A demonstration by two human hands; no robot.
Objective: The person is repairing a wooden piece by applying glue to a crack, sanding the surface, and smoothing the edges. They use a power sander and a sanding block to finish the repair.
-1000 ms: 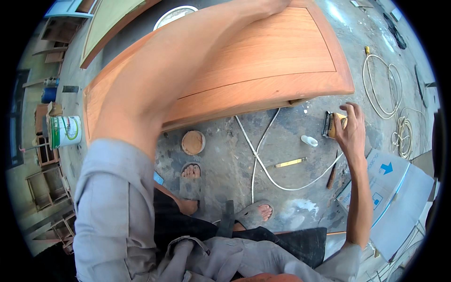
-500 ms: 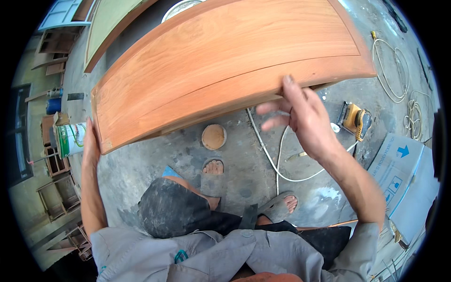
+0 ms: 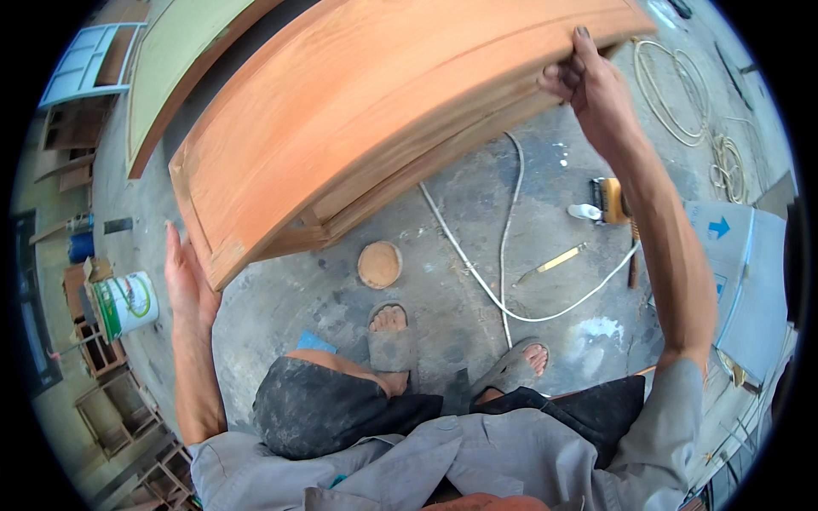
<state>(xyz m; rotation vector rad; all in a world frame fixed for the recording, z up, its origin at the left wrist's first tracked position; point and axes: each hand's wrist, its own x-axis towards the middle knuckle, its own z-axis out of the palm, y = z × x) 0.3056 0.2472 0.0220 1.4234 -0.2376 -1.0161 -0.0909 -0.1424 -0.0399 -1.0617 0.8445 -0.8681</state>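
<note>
A wide wooden cabinet (image 3: 358,102) with a smooth orange-brown panel on top is tilted up in front of me. Below its near edge, the framed underside shows. At the near left corner my left hand (image 3: 193,285) presses its palm against the end, thumb up; some of its fingers are hidden. My right hand (image 3: 592,89) grips the near edge toward the right, with its thumb on the top face and its fingers curled at the underside.
On the concrete floor stand a round tub of brown material (image 3: 380,264) and a paint bucket (image 3: 128,302). A white cable (image 3: 477,285), a yellow tool (image 3: 562,257), a yellow sander (image 3: 609,200) and cable coils (image 3: 673,94) lie rightward, near a cardboard box (image 3: 754,255). A pale panel (image 3: 175,64) stands behind.
The cabinet has tilted up, showing more of its underside. My right hand has moved up and right and closed on the edge. My left hand has shifted slightly right and down with the corner.
</note>
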